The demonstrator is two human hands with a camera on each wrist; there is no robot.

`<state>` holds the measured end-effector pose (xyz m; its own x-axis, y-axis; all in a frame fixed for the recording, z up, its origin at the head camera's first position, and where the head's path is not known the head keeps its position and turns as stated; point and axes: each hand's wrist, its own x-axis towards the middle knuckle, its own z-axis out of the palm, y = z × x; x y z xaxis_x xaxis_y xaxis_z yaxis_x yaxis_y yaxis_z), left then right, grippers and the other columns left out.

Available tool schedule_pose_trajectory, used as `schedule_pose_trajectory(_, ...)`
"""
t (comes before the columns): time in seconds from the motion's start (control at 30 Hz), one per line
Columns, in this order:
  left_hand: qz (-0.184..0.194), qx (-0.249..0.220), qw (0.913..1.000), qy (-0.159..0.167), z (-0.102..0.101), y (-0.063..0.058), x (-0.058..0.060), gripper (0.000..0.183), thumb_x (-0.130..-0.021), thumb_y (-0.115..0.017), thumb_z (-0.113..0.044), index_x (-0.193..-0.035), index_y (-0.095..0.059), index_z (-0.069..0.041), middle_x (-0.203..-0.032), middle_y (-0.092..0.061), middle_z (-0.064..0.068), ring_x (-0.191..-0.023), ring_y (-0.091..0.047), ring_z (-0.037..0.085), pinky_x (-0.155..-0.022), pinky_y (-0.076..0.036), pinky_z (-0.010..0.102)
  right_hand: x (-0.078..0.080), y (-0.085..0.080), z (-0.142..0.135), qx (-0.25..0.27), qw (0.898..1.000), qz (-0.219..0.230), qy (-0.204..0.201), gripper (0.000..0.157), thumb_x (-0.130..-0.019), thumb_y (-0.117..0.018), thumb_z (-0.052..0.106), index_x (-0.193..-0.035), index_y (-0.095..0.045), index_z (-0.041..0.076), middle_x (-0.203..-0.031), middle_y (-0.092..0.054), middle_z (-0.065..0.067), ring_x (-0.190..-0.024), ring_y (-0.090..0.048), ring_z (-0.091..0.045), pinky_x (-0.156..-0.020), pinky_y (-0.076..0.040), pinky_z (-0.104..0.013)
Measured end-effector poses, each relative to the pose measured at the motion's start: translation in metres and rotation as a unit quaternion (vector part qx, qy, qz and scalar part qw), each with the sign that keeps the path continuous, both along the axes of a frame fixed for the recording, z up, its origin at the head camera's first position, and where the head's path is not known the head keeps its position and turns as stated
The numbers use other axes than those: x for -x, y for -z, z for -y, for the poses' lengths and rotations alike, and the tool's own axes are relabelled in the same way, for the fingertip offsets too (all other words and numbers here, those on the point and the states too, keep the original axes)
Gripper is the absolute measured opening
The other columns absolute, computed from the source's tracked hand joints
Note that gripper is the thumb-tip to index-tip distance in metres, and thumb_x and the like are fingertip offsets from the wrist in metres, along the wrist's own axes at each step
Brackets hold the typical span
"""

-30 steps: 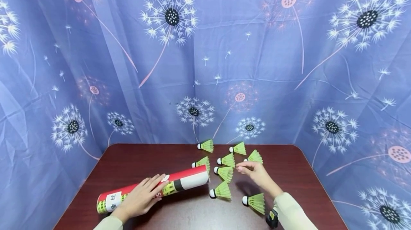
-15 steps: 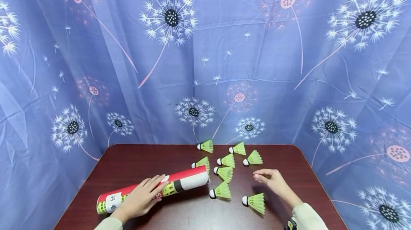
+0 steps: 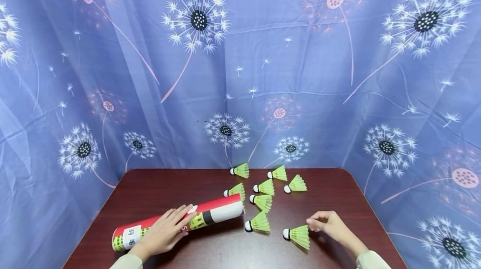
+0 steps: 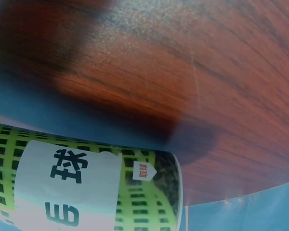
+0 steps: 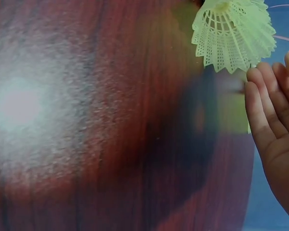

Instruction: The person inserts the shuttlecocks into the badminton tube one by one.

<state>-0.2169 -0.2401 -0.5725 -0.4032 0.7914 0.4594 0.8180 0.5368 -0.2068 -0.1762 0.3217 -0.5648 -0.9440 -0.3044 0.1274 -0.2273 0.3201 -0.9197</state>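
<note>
A red, white and green shuttlecock tube (image 3: 221, 209) lies slantwise on the table, its labelled end (image 4: 67, 187) large in the left wrist view. My left hand (image 3: 165, 230) rests across its middle with the fingers laid out over the top. Toward the right front lies a yellow-green shuttlecock (image 3: 299, 236), white cork to the left. My right hand (image 3: 330, 226) is beside its skirt, thumb and index finger close together in the head view. In the right wrist view, the fingertips (image 5: 254, 77) are right at the skirt's rim (image 5: 231, 62), with nothing held.
Several more shuttlecocks lie near the tube's right end, including one closest to it (image 3: 259, 222), one at the back (image 3: 240, 171) and one at the back right (image 3: 297, 184). A blue dandelion-print curtain (image 3: 255, 72) hangs behind the dark red table (image 3: 169, 185).
My right hand has moved away from the back shuttlecocks, rightward and then toward the front, to the skirt of the front right shuttlecock. The left hand and tube stay in place.
</note>
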Motion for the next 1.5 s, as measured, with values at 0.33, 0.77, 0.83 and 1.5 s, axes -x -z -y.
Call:
schedule_pose_trajectory(0.33, -0.003, -0.012, 0.9999, 0.004, 0.001, 0.006, -0.001, 0.07, -0.084, -0.069, -0.034, -0.145, -0.044, -0.012, -0.144, -0.046, 0.015, -0.122, -0.052, 0.029, -0.093, -0.041, 0.042, -0.007, 0.012, 0.004, -0.004, 0.997, 0.07, -0.04, 0.023, -0.093, -0.061, 0.009, -0.081, -0.069, -0.009, -0.071, -0.068, -0.019, -0.062, -0.066, -0.017, -0.057, -0.056, -0.039)
schedule_pose_trajectory(0.77, 0.01, -0.008, 0.9999, -0.007, 0.003, 0.004, -0.002, 0.059, -0.095, -0.053, -0.04, -0.147, -0.042, -0.014, -0.143, -0.047, 0.016, -0.124, -0.049, 0.029, -0.096, -0.038, 0.041, -0.004, 0.004, 0.012, -0.014, 0.997, 0.064, -0.042, 0.019, -0.091, -0.062, 0.006, -0.085, -0.07, -0.011, -0.071, -0.068, -0.02, -0.06, -0.066, -0.018, -0.058, -0.057, -0.039)
schedule_pose_trajectory(0.83, 0.011, -0.006, 0.9999, -0.008, 0.003, 0.003, -0.002, 0.062, -0.093, -0.057, -0.039, -0.147, -0.041, -0.014, -0.143, -0.047, 0.016, -0.124, -0.05, 0.03, -0.095, -0.039, 0.041, -0.003, 0.004, 0.013, -0.012, 0.997, 0.062, -0.043, 0.019, -0.092, -0.061, 0.005, -0.086, -0.069, -0.012, -0.07, -0.068, -0.02, -0.061, -0.066, -0.018, -0.058, -0.057, -0.039)
schedule_pose_trajectory(1.5, -0.002, -0.006, 1.0, -0.005, 0.002, 0.0, -0.001, 0.077, -0.079, -0.073, -0.032, -0.147, -0.042, -0.013, -0.142, -0.047, 0.017, -0.12, -0.052, 0.032, -0.092, -0.042, 0.044, 0.008, -0.001, 0.018, 0.014, 0.997, 0.037, -0.062, 0.018, -0.091, -0.058, -0.003, -0.091, -0.06, -0.021, -0.078, -0.067, -0.012, -0.066, -0.061, -0.005, -0.061, -0.057, -0.034)
